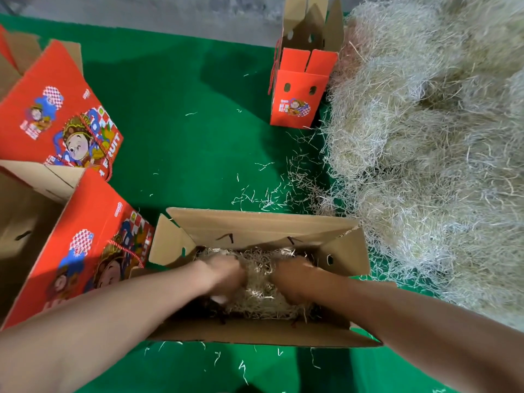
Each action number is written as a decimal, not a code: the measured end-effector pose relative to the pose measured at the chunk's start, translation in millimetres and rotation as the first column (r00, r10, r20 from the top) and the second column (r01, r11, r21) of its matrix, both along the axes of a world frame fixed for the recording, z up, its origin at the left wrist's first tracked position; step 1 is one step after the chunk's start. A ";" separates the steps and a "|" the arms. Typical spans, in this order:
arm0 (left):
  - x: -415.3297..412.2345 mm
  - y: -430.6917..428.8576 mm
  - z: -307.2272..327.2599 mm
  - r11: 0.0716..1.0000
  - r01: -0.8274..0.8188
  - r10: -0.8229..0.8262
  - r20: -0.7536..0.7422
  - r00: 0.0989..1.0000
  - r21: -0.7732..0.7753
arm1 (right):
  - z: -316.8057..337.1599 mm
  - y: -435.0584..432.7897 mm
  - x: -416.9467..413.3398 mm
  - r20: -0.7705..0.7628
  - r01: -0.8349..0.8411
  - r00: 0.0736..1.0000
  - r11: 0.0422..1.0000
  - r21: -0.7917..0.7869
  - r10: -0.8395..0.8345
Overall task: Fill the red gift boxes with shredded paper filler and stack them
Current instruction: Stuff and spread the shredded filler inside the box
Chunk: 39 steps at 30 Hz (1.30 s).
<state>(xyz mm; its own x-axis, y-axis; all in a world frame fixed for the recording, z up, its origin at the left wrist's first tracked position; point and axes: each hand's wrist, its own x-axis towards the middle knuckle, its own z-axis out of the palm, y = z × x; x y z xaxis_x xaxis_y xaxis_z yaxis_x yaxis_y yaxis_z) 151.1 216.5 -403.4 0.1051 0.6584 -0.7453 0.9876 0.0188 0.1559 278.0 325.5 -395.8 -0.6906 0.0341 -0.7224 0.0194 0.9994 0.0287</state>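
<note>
Head | open box (pixel 255 226) holds shredded filler (pixel 262 297) | left hand (pixel 224 275), right hand (pixel 293 279) buried in it, grip unclear

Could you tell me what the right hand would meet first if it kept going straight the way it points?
The pale shredded paper filler inside the open cardboard box; the right hand touches it now. Whatever lies beneath is hidden.

Green mat (pixel 184 80); gift boxes (pixel 297 109), filler heap (pixel 425 137), stray shreds (pixel 263 197)

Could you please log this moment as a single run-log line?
step: fill | left hand, right hand: in filler inside open box | pile: right | grip: unclear
</note>
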 end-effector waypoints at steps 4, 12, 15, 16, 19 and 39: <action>4.0 1.9 -1.0 0.986 -0.154 0.150 0.075 0.986 0.058 | 2.1 -13.3 0.9 -0.028 -0.058 0.998 0.993 -0.103 0.056; -17.3 -21.1 3.2 0.927 -0.110 0.089 -0.075 0.993 -0.359 | 8.2 -0.3 18.4 0.226 0.032 0.974 0.991 -0.130 -0.001; -12.5 -11.7 19.3 0.994 -0.105 0.105 -0.022 0.994 -0.015 | 28.7 -3.7 9.9 -0.042 0.109 0.992 0.982 -0.152 -0.117; -11.9 -9.4 27.1 0.991 -0.131 0.131 0.009 0.991 0.040 | 38.2 -4.0 8.6 -0.140 0.108 0.982 0.986 -0.128 -0.126; -16.4 -9.9 49.6 0.968 -0.240 0.235 0.067 0.970 0.075 | 66.1 -4.9 13.5 -0.622 0.041 0.774 0.990 -0.137 -0.118; -21.0 -30.7 146.9 0.386 -0.638 0.725 0.209 0.657 0.667 | 129.0 49.8 -36.3 -0.570 0.626 0.413 0.676 -0.389 -0.710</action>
<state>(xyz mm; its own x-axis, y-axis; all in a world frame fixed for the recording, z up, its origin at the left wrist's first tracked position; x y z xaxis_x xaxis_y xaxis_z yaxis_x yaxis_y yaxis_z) 130.1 185.8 -256.5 -0.6511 0.7556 -0.0722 0.6993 0.6341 0.3300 241.7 375.3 -266.8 -0.7421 0.6549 -0.1427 0.6521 0.6563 -0.3795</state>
